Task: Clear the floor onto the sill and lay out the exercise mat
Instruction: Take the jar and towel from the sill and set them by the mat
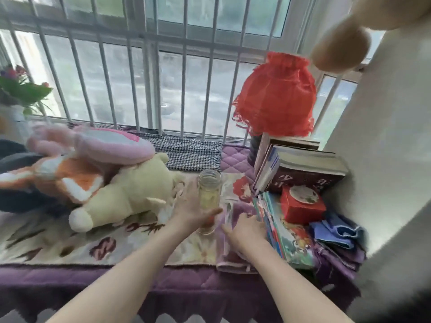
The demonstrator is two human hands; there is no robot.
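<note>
My left hand [190, 212] grips a clear glass bottle [209, 190] that stands upright on the flowered blanket [70, 243] covering the sill. The bottle has no lid and holds something pale yellow. Just right of it, my right hand [245, 229] rests on the blanket with its fingers against the edge of a stack of picture books [291, 236]. A slim pale object [228, 212] stands beside its thumb; what it is cannot be told. No exercise mat or floor shows.
Plush toys [121, 194] lie heaped on the sill's left half, with a checked cloth [193, 155] behind. On the right are thick books [307, 169], a red box [302, 205], blue cloths [335, 231] and a red lamp [275, 94]. Window bars [137, 78] close the back.
</note>
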